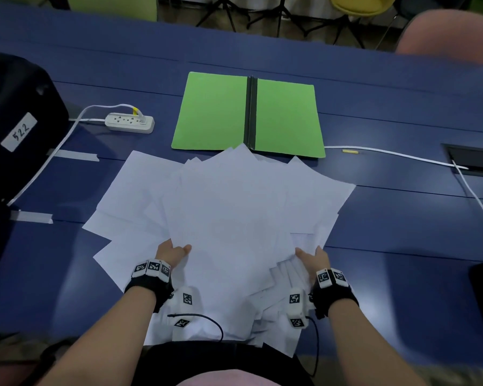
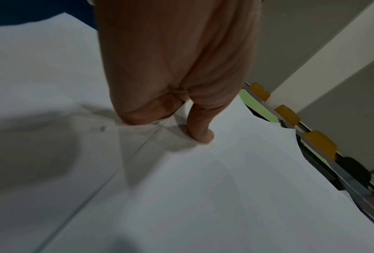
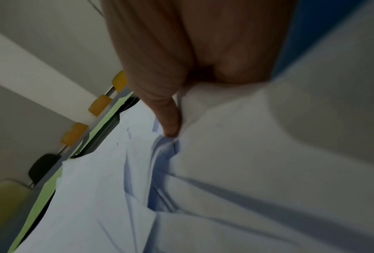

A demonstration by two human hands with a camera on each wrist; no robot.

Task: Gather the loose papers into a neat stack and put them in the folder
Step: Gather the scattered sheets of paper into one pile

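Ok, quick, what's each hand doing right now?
Left hand: holding the near left edge of the papers, thumb on top.
Right hand: holding the near right edge of the same papers, thumb on top.

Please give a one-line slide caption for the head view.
Both hands, left hand and right hand, grip fanned papers before an open green folder.

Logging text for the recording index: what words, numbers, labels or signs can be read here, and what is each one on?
"522": handwritten on the white label stuck to the black case.
Square coded markers on the wrist bands: patterns only, no letters.
Papers, folder, power strip: no readable text.
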